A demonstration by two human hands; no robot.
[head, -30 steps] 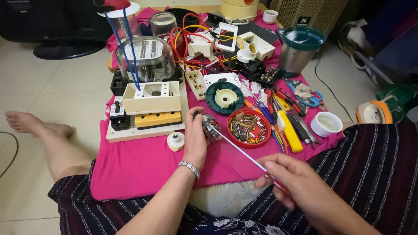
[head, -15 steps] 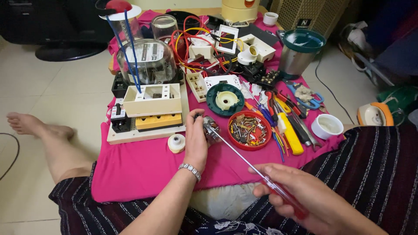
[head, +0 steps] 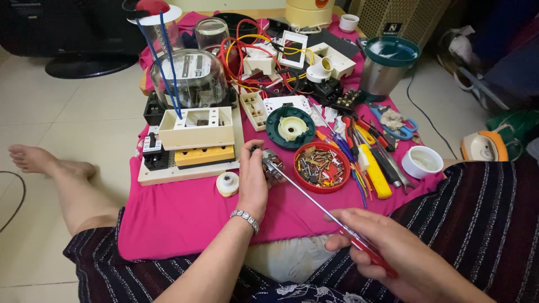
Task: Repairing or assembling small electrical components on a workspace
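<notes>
Both hands (head: 254,180) clenched (forearms outstretched)

Small metal electrical part (head: 272,163), upright on the pink cloth (head: 179,213); long red-handled screwdriver (head: 325,210) slanting down-right, its tip on the part.

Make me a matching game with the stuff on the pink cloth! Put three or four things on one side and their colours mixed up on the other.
Things:
1. Shallow dish of screws
2. Small empty cup near the right edge of the cloth
3. Round plate above the dish
4. Block under the cream box

Colours:
A. White
B. Yellow
C. Red
D. Dark green

Pairs: 1-C, 2-A, 3-D, 4-B
</notes>
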